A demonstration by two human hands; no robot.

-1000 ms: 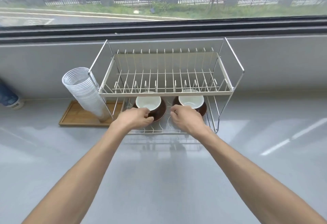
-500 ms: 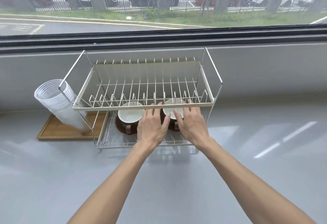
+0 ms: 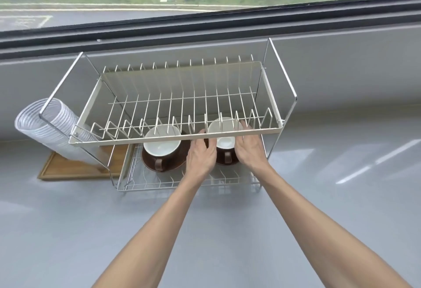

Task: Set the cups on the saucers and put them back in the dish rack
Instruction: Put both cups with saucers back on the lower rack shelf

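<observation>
Two brown cups with white insides stand on brown saucers on the lower shelf of a two-tier wire dish rack (image 3: 280,126). The left cup (image 3: 161,145) sits on its saucer (image 3: 180,162) with the handle toward me, untouched. The right cup (image 3: 224,143) is flanked by both hands: my left hand (image 3: 201,153) presses its left side and my right hand (image 3: 249,149) its right side. Its saucer is mostly hidden under the hands. The upper shelf holds nothing.
A stack of clear plastic cups (image 3: 47,128) lies tilted on a wooden tray (image 3: 68,169) left of the rack. The rack stands on a grey counter (image 3: 227,230) against a low grey wall under a wide window.
My left hand has moved from the left cup over to the right cup, and both hands now close in on its sides. The view has tilted down and come closer.
</observation>
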